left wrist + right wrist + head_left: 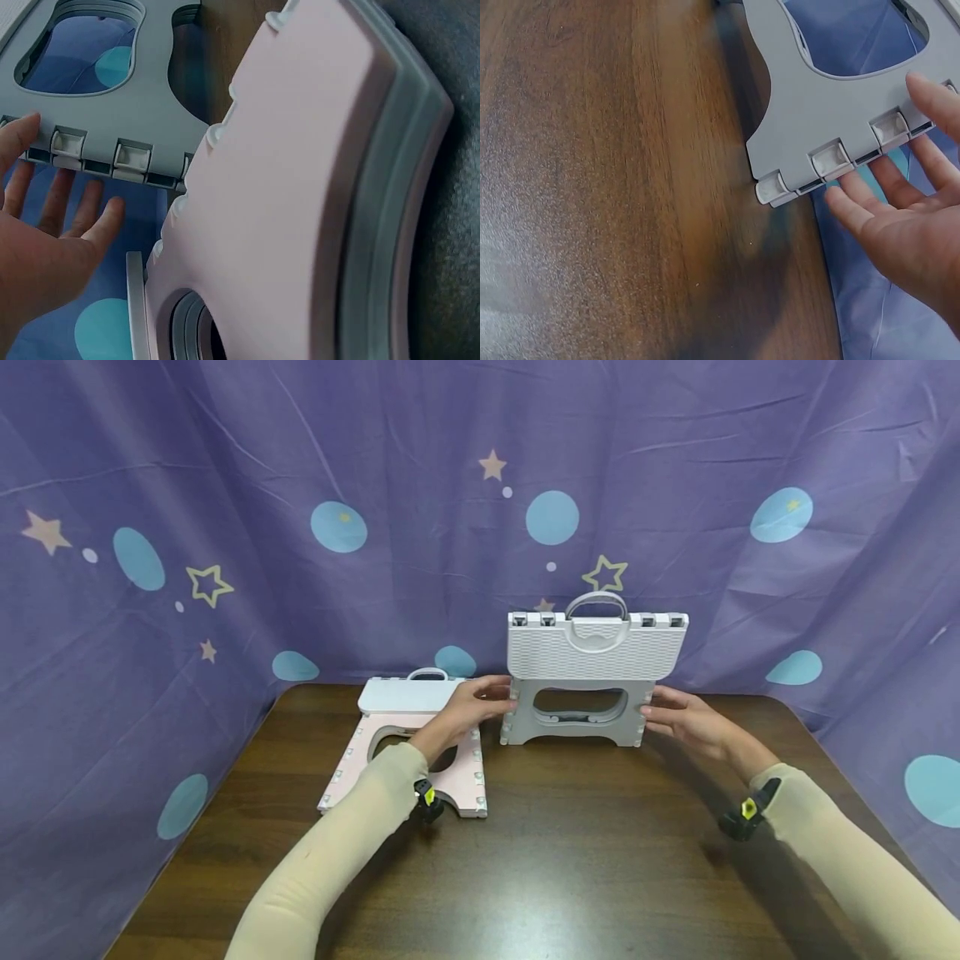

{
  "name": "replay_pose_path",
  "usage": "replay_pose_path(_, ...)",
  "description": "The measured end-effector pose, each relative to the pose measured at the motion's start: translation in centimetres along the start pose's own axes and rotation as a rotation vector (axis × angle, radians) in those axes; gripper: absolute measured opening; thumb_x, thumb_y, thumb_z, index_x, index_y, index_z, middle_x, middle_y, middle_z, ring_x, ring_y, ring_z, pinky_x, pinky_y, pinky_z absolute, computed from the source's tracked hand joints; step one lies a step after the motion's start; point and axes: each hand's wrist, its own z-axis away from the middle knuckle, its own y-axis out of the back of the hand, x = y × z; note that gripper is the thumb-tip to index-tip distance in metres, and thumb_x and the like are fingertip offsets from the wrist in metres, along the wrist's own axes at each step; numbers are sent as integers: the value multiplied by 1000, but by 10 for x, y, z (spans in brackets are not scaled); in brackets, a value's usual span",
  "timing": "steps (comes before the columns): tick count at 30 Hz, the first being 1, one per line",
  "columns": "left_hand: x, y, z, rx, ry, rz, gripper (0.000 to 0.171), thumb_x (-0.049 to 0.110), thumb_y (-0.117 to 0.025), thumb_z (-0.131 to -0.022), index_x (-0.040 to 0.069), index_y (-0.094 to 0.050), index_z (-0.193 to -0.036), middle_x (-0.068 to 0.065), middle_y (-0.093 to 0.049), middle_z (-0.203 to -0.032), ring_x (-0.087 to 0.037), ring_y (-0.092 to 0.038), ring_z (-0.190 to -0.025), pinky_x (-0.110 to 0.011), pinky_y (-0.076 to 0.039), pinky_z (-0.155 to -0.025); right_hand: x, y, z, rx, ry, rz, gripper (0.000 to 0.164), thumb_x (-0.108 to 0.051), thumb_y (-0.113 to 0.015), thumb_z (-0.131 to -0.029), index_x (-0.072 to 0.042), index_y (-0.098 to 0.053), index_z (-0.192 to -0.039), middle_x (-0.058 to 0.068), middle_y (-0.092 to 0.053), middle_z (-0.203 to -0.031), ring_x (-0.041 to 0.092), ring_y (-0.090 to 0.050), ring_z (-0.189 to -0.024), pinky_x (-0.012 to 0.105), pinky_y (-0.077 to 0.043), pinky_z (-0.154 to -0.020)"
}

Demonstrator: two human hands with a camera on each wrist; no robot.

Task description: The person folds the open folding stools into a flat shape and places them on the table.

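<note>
A folding stool, grey with a white textured top panel point(615, 662) and a carry handle, stands upright and folded near the back of the table. My left hand point(467, 708) grips its left edge, thumb in front and fingers behind. On the opposite edge, my right hand point(693, 723) holds it the same way. In the left wrist view the hinged grey edge point(94, 150) lies between thumb and fingers; the right wrist view shows the other hinged edge point(832, 154) beside the right fingers. A pink and white folded stool point(351, 767) lies to the left, partly behind my left forearm.
The brown wooden table point(570, 860) has rounded back corners. Right behind it hangs a purple curtain point(420, 460) with stars and blue spots. The pink stool's side fills much of the left wrist view, close to that hand.
</note>
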Motion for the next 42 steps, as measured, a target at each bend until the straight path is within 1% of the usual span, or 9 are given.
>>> replay_pose_path(2,-1,-1,0,5,-21,-13,55,1,-77,-87,4,-60,-140,-20,-64,-137,-29,-63,-121,-38,-56,-103,1,-1,0,3,22,-23,33,2,-54,-103,-21,-59,-126,-8,-67,-118,5,-66,-109,26,-54,-103)
replay_pose_path(4,-2,-2,-1,10,-41,-32,55,1,-77,-87,3,-61,-139,-20,-65,-135,-28,-64,-120,-34,-57,-100,3,-2,1,12,36,-45,33,3,-55,-102,-22,-61,-122,-7,-66,-117,6,-66,-108,26,-55,-102)
replay_pose_path(11,-3,-5,-1,14,-57,-52,51,5,-78,-88,4,-62,-137,-17,-67,-132,-20,-65,-114,-29,-57,-95,4,-3,2,14,54,-36,32,2,-55,-102,-20,-58,-124,-4,-65,-117,8,-66,-108,25,-55,-101)
replay_pose_path(16,-1,-6,0,14,-37,-56,52,5,-76,-89,4,-61,-138,-18,-66,-132,-17,-64,-109,-31,-58,-94,3,-4,2,6,46,-45,29,1,-54,-103,-17,-55,-125,-4,-65,-116,8,-66,-108,26,-55,-102)
replay_pose_path(19,1,-6,1,4,-11,-47,52,5,-75,-90,1,-59,-139,-20,-64,-134,-17,-64,-108,-36,-57,-98,2,-5,3,6,22,-54,23,0,-53,-104,-13,-54,-123,-5,-67,-113,7,-67,-107,26,-55,-102)
replay_pose_path(24,3,-6,1,-24,42,-9,52,3,-73,-92,-5,-55,-141,-24,-59,-140,-24,-65,-114,-43,-54,-106,3,-6,6,-1,-16,-45,17,-5,-54,-105,-12,-56,-121,-5,-69,-111,10,-68,-108,30,-56,-102)
replay_pose_path(28,4,-6,0,-24,74,8,53,2,-73,-92,-6,-54,-141,-25,-57,-141,-27,-64,-117,-43,-53,-107,6,-5,7,-10,8,-47,18,-4,-53,-105,-13,-59,-120,-4,-69,-111,11,-68,-108,32,-56,-101)
replay_pose_path(36,2,-4,-4,-13,99,14,45,1,-74,-91,-5,-60,-133,-21,-62,-131,-13,-68,-94,-43,-56,-103,10,-6,5,-12,35,-25,20,-4,-53,-105,-16,-61,-119,-6,-68,-112,9,-68,-107,31,-57,-100)
replay_pose_path(42,4,-6,-5,-10,97,20,41,-2,-74,-90,-6,-60,-129,-19,-64,-123,-12,-68,-88,-44,-57,-100,11,-4,4,12,47,21,19,-6,-53,-105,-18,-61,-117,-7,-68,-110,8,-68,-106,30,-57,-98)
